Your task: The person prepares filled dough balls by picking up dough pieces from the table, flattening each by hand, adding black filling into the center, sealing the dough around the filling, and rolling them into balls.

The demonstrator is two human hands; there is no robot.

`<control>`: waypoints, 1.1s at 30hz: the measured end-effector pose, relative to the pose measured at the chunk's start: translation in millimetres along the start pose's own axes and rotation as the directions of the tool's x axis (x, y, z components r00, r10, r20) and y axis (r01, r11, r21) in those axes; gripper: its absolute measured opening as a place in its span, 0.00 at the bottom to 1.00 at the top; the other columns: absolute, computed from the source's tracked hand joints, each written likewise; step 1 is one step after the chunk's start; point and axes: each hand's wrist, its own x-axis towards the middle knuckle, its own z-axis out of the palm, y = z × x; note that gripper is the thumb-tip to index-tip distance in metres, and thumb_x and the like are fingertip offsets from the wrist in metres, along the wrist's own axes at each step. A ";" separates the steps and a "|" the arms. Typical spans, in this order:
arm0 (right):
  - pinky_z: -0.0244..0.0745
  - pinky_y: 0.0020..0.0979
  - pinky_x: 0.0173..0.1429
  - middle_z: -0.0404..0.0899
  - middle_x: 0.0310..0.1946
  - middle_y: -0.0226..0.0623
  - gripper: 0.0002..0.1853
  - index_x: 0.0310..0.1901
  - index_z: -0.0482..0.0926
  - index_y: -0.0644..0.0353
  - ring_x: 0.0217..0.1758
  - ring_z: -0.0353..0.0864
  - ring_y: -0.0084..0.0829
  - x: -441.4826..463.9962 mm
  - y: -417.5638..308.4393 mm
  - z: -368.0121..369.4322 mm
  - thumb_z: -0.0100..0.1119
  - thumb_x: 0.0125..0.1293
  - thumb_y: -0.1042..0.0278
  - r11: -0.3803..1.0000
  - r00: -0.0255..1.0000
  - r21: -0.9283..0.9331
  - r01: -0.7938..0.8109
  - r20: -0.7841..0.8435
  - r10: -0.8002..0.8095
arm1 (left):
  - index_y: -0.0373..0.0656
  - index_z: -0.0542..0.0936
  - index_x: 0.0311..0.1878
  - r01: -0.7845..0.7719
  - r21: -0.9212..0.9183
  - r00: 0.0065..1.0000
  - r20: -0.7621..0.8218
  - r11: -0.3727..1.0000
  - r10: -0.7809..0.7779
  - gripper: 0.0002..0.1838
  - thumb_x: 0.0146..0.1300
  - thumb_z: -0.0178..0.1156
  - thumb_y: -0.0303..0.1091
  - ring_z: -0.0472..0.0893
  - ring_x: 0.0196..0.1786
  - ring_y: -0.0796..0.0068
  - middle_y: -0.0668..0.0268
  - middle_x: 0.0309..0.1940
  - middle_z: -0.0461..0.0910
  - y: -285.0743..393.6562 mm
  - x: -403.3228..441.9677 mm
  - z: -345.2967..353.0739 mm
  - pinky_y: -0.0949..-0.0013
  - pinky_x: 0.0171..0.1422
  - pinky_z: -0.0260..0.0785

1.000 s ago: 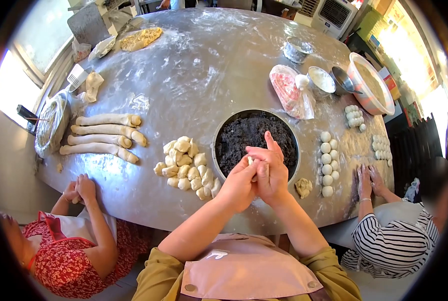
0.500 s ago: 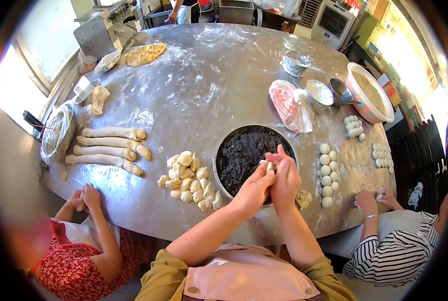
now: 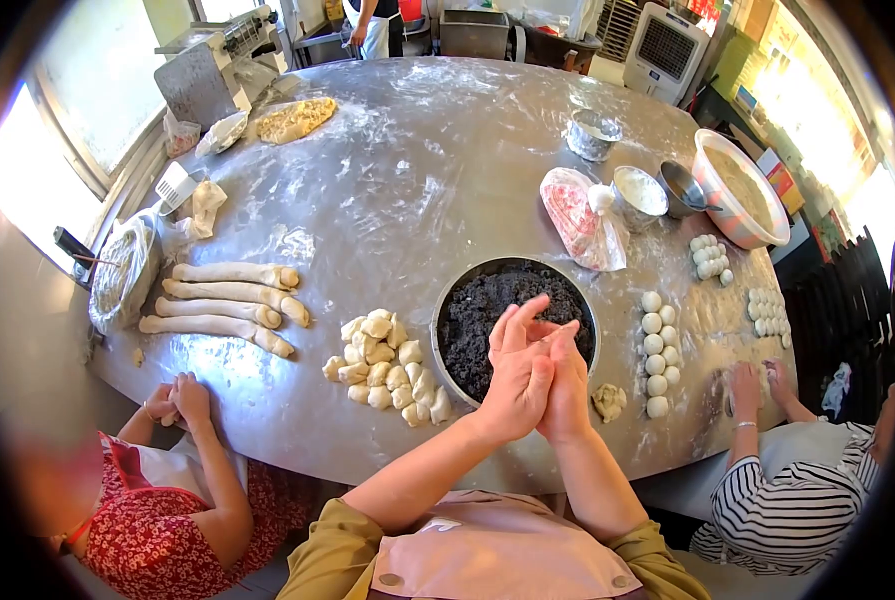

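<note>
My left hand (image 3: 515, 388) and my right hand (image 3: 565, 392) are pressed palm to palm above the near edge of a round metal bowl (image 3: 437, 335). Their fingers stretch upward. The piece of dough seen in them a moment earlier is hidden between the palms. Dark, crumbly filling (image 3: 477, 310) fills the bowl. Left of the bowl lies a cluster of cut dough pieces (image 3: 379, 370). Close by my right hand, a small lump of dough (image 3: 608, 402) rests on the metal table (image 3: 397, 220).
Long dough rolls (image 3: 229, 293) lie at left, near a plastic-covered bowl (image 3: 125, 270). White dough balls (image 3: 653, 344) form rows at right, below a plastic bag (image 3: 579, 220) and a large basin (image 3: 779, 235). One co-worker's hands (image 3: 179, 400) are at left, another's (image 3: 745, 390) at right.
My hands have gone from pinching a small piece of dough with the fingertips to pressing flat against each other. The dough is now out of sight. The view has shifted slightly.
</note>
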 end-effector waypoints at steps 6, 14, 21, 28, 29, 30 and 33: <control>0.74 0.26 0.43 0.83 0.39 0.38 0.18 0.40 0.78 0.67 0.38 0.78 0.22 -0.4 -23.5 -4.3 0.43 0.77 0.61 0.789 0.987 -0.608 0.090 -0.050 -0.151 | 0.31 0.34 0.75 0.084 -0.341 0.996 0.022 0.936 -0.082 0.48 0.71 0.34 0.64 0.41 0.78 0.54 0.40 0.75 0.34 6.2 -10.7 -5.1 0.51 0.76 0.38; 0.40 0.52 0.76 0.56 0.71 0.57 0.36 0.70 0.54 0.68 0.77 0.48 0.55 3.4 -14.3 -17.1 0.58 0.68 0.60 0.226 0.868 -0.875 0.428 0.329 -0.373 | 0.29 0.38 0.74 0.509 -0.551 0.847 0.456 0.662 -0.271 0.62 0.55 0.69 0.55 0.57 0.73 0.58 0.49 0.74 0.48 -1.4 -13.3 -19.0 0.61 0.77 0.43; 0.28 0.57 0.76 0.39 0.75 0.59 0.41 0.73 0.48 0.66 0.80 0.31 0.55 27.9 -18.9 -25.3 0.45 0.71 0.42 0.505 0.984 -0.849 0.156 0.176 -0.009 | 0.24 0.47 0.69 0.065 -0.134 0.930 0.368 0.989 -0.011 0.54 0.43 0.69 0.33 0.56 0.68 0.42 0.40 0.64 0.53 27.4 -17.7 -19.4 0.55 0.72 0.56; 0.32 0.52 0.77 0.44 0.74 0.61 0.41 0.72 0.49 0.70 0.79 0.35 0.56 4.3 -20.8 2.5 0.41 0.73 0.41 0.512 0.948 -0.802 0.309 0.300 -0.104 | 0.23 0.53 0.67 0.079 0.016 0.928 0.364 0.997 -0.080 0.46 0.39 0.57 0.20 0.58 0.68 0.36 0.36 0.65 0.57 14.3 -20.6 -15.1 0.53 0.72 0.55; 0.31 0.50 0.77 0.44 0.74 0.61 0.41 0.72 0.48 0.70 0.79 0.34 0.56 20.0 -13.4 -7.1 0.41 0.73 0.41 0.562 0.974 -0.798 0.217 0.214 -0.072 | 0.23 0.52 0.68 0.096 0.034 0.933 0.345 0.995 -0.102 0.46 0.40 0.57 0.20 0.58 0.68 0.37 0.36 0.65 0.57 19.5 -26.5 -12.6 0.53 0.72 0.55; 0.31 0.49 0.78 0.44 0.74 0.60 0.41 0.72 0.48 0.70 0.79 0.33 0.57 31.0 -13.6 -9.9 0.41 0.73 0.42 0.606 0.991 -0.785 0.124 0.129 -0.036 | 0.24 0.51 0.69 0.113 0.050 0.938 0.325 0.992 -0.123 0.47 0.41 0.57 0.20 0.58 0.68 0.37 0.37 0.66 0.57 24.9 -29.5 -10.3 0.52 0.72 0.56; 0.27 0.47 0.78 0.43 0.75 0.57 0.40 0.72 0.45 0.71 0.80 0.29 0.54 18.9 -19.5 -6.4 0.38 0.75 0.43 0.602 0.977 -0.772 0.204 0.203 -0.070 | 0.26 0.52 0.69 0.046 0.076 0.952 0.299 0.996 -0.067 0.45 0.46 0.59 0.23 0.59 0.68 0.38 0.39 0.65 0.59 21.2 -23.7 -8.4 0.54 0.70 0.59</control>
